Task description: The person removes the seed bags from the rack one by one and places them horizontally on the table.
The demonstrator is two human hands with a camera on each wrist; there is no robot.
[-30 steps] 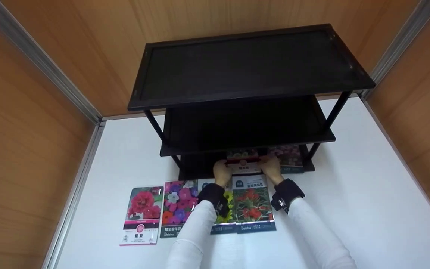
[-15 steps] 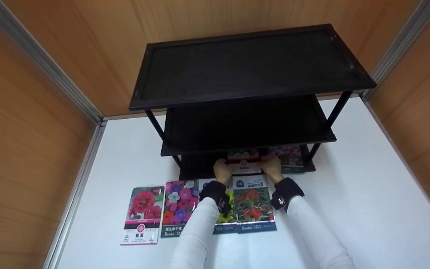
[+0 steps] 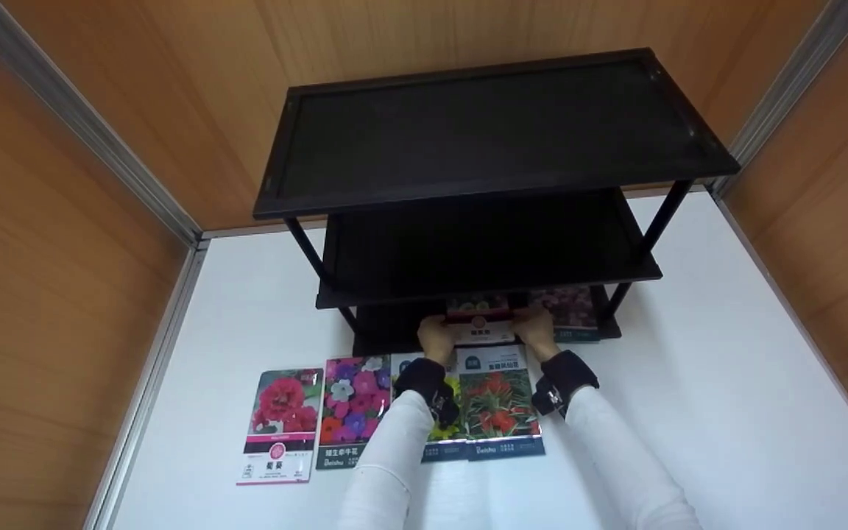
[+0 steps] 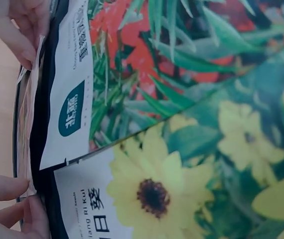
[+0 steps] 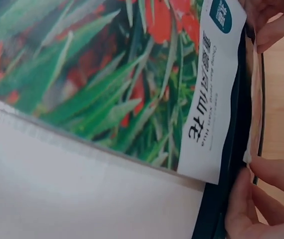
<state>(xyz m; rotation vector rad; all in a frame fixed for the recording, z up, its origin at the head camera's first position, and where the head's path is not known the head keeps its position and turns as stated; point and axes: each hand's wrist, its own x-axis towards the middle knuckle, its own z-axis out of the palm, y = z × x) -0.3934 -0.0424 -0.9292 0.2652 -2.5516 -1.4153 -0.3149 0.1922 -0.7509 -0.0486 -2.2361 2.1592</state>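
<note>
A seed packet (image 3: 480, 331) with a white lower part and a dark red band sits on the bottom tier of the black rack, its upper part shaded by the tier above. My left hand (image 3: 436, 339) pinches its left edge between thumb and fingers; in the left wrist view the packet (image 4: 32, 114) appears nearly edge-on. At the opposite edge, my right hand (image 3: 536, 331) pinches it the same way, as the fingers (image 5: 271, 174) in the right wrist view show. Another packet with purple-pink flowers (image 3: 571, 313) lies on the tier just right of my right hand.
The black three-tier rack (image 3: 497, 132) stands against the wooden back wall. Before it on the white table (image 3: 726, 383) lie the red-flowered packet (image 3: 280, 427), the multicoloured one (image 3: 354, 408), a yellow-flowered one (image 4: 152, 194) under my left wrist, and the orange-red-flowered one (image 3: 499, 401).
Hardly anything differs: both hands stay on the packet's edges at the bottom tier, with only a slight shift of the left forearm. The packets on the table lie as before.
</note>
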